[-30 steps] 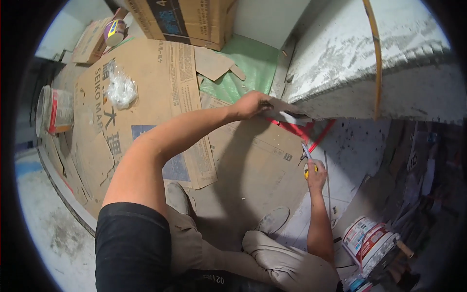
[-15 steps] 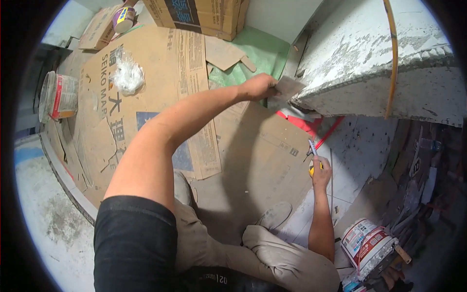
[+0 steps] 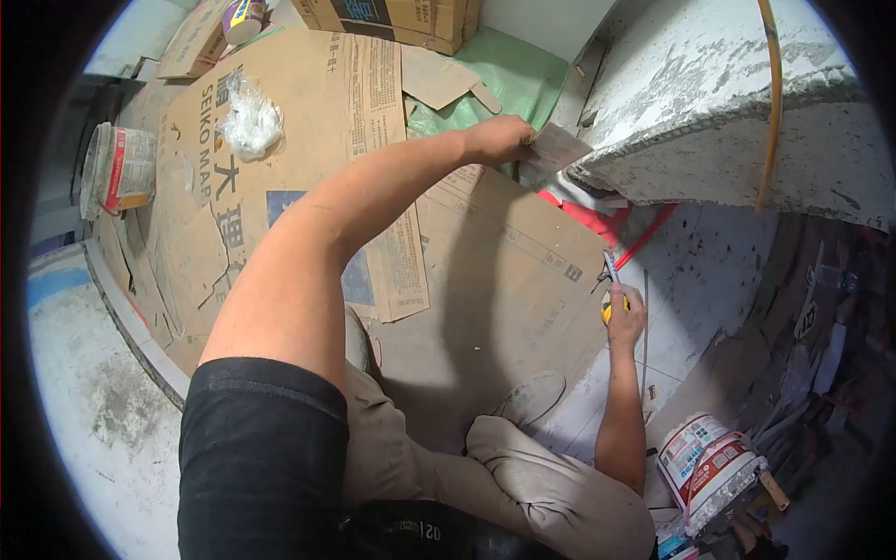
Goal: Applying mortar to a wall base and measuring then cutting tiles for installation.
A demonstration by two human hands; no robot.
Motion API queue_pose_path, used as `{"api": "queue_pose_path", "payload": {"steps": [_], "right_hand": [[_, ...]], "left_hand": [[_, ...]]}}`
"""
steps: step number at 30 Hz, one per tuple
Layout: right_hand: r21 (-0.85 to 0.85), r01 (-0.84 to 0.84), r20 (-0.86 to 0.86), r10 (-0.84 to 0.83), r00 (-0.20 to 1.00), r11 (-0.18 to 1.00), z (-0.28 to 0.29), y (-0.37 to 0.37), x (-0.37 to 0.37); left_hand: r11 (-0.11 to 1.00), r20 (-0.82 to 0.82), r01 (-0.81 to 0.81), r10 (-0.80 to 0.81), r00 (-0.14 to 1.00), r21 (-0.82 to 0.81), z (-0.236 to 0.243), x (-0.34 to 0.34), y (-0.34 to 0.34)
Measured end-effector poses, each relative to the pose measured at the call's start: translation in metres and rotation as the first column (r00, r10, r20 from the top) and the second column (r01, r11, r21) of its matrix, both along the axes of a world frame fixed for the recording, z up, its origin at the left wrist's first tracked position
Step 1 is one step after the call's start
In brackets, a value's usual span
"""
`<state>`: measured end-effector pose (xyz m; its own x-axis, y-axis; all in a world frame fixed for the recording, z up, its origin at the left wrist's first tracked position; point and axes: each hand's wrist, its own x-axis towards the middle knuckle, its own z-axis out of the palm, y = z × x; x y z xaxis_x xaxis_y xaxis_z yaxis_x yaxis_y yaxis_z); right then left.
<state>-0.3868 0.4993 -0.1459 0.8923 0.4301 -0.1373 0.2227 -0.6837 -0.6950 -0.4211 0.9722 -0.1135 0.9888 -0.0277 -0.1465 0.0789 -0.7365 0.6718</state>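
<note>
- Grasping a thin grey plate (image 3: 564, 146) in the left fingers (image 3: 521, 136), just beside the rough concrete slab (image 3: 691, 166) to their right.
- Clutching a slim pale tool (image 3: 610, 264) in the right fingers (image 3: 631, 303), near the red strip (image 3: 648, 235) beyond them.
- Judging the plate light, stiff, possibly brittle: best pinch flat along the edge.

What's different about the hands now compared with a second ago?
The left hand has moved its flat piece away from the rough ledge, up and leftward, turning more of its face into view. The whole view shifted too. Nothing was visibly grabbed or released: the right hand keeps its slim tool, with the yellow object at its fingers.
</note>
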Motion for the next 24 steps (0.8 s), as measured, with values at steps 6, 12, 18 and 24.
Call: {"api": "queue_pose_path", "payload": {"steps": [6,12,18,24], "right_hand": [[-0.007,-0.009,0.043,0.009,0.999,1.0,0.005,0.002,-0.001],[-0.032,-0.027,0.079,0.03,0.996,0.999,0.005,0.005,-0.002],[0.009,-0.006,-0.005,0.006,1.0,1.0,0.014,0.003,0.008],[0.01,-0.061,-0.029,0.061,0.998,0.998,0.027,0.007,0.011]], "left_hand": [[0.997,0.074,-0.056,0.052,0.996,0.057,-0.003,-0.013,0.0],[0.996,0.093,-0.024,0.017,0.995,0.08,-0.013,-0.007,-0.004],[0.99,0.038,0.055,-0.06,0.997,0.132,-0.012,-0.001,-0.007],[0.994,0.104,0.091,-0.084,0.991,-0.065,-0.018,-0.002,-0.002]]}}
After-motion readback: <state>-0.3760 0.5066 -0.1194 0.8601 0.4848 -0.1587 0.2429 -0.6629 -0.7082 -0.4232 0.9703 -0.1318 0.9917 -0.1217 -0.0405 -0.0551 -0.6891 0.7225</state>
